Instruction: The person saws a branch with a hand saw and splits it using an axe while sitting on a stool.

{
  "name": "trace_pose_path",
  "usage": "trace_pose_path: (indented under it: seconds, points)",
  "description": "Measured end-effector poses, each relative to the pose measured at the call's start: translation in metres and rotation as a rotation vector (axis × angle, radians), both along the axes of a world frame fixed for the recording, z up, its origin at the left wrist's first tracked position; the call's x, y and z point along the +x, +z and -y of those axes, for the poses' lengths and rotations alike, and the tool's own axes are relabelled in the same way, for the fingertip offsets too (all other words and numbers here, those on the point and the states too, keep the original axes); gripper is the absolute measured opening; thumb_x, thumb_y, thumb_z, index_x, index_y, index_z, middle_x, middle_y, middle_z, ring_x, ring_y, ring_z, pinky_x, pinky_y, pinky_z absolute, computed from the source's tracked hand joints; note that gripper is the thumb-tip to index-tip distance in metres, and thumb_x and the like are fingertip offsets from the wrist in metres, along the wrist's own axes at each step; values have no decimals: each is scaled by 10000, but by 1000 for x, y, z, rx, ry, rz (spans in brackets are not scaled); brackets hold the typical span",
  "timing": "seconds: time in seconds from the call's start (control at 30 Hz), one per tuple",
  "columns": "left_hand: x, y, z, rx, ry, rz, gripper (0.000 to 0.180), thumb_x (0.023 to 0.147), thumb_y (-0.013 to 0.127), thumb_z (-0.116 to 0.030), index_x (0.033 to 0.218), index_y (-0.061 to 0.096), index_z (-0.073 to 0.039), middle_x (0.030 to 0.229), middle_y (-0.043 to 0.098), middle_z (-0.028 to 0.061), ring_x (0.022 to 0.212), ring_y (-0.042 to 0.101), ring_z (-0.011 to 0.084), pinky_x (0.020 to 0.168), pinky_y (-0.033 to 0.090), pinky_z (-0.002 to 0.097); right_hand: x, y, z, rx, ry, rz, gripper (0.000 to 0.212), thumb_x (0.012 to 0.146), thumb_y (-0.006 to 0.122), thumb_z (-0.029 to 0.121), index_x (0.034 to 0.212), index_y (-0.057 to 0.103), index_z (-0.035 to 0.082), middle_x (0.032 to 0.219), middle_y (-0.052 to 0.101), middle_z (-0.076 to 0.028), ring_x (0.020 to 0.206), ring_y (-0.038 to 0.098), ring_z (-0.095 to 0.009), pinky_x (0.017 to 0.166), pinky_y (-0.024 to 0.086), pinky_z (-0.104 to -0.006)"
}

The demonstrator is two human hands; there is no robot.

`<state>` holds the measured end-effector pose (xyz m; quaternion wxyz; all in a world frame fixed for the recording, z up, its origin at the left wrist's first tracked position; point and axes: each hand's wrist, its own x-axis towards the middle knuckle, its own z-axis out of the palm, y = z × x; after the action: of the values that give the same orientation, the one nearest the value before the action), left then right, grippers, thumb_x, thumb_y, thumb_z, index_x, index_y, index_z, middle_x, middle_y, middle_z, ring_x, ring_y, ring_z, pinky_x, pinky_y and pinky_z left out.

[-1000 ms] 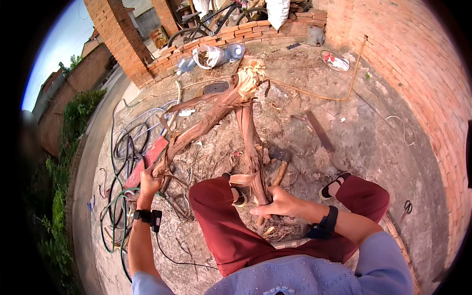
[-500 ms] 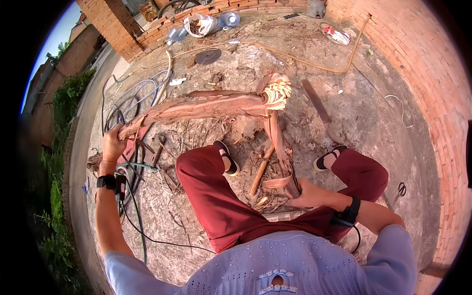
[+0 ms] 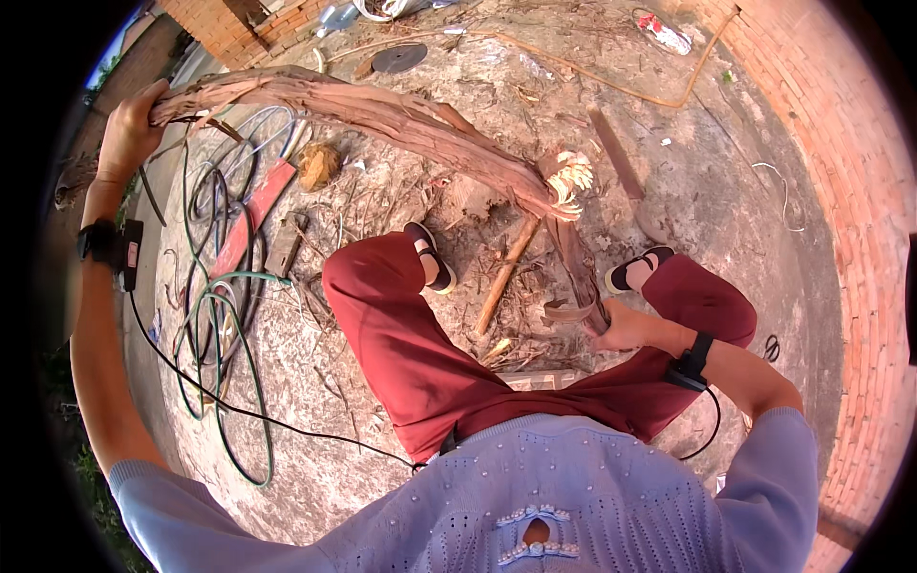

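Note:
A long reddish-brown dry branch (image 3: pixel 382 115) arches across the ground from upper left to centre, splintered pale at a break (image 3: pixel 571 177) and bent down from there. My left hand (image 3: pixel 129 129) grips its thin far end, raised at the left. My right hand (image 3: pixel 621 327) holds the lower piece of the branch (image 3: pixel 578 277) near the ground between my feet. Red trousers and black sandals (image 3: pixel 435 258) show below; a dark band is on each wrist.
Coiled green and black hoses (image 3: pixel 215 315) lie at the left beside a red plank (image 3: pixel 253 215). A loose stick (image 3: pixel 506 272) and wood chips lie between my feet. Brick walls (image 3: pixel 841 162) bound the right and top. A round dark disc (image 3: pixel 398 57) lies at the top.
My left hand has swung the branch's thin end farther out to the left and up, bending the branch more sharply at the splintered break. My right hand stays on the lower piece.

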<state>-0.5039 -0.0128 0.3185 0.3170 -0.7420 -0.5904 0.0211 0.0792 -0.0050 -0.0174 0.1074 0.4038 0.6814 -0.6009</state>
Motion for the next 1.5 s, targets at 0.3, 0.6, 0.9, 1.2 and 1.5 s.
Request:
trace_pose_path:
  seconds: [0.3, 0.6, 0.9, 1.2, 1.5]
  points:
    - [52, -115, 14, -340, 382, 498, 190, 700, 579, -109, 874, 618, -42, 752, 580, 225, 738, 563, 387, 631, 452, 397, 0, -23, -66, 188, -177, -43, 173, 631, 586, 82, 735, 518, -38, 549, 507, -99, 474, 505, -173, 450, 392, -311]
    - [133, -186, 30, -1025, 488, 1211, 177, 726, 659, -127, 830, 599, 3, 575, 526, -8, 478, 457, 65, 428, 361, 249, -102, 23, -106, 491, -640, -366, 202, 646, 585, 102, 803, 531, -12, 610, 528, -110, 573, 524, -205, 546, 414, -362]
    - [184, -203, 101, -1727, 585, 2215, 199, 790, 611, -54, 908, 452, -73, 532, 372, -19, 424, 333, 67, 406, 297, 227, -125, 44, -174, 949, -801, -236, 328, 659, 599, 138, 973, 573, 47, 748, 609, -186, 733, 589, -367, 624, 460, -394]
    - [235, -219, 82, -1946, 282, 2688, 196, 821, 590, -165, 747, 469, -29, 498, 331, -43, 390, 322, 60, 371, 280, 213, -179, 89, -120, 82, -556, -767, 371, 735, 678, 212, 987, 529, -16, 654, 560, -66, 521, 532, -132, 451, 408, -293]
    - [220, -208, 60, -131, 185, 860, 448, 737, 648, -297, 1024, 518, 21, 792, 601, 220, 647, 586, 378, 576, 484, 392, -124, 115, -108, -52, -631, -652, 236, 796, 601, 97, 949, 456, -8, 662, 522, -45, 486, 507, -111, 414, 411, -256]
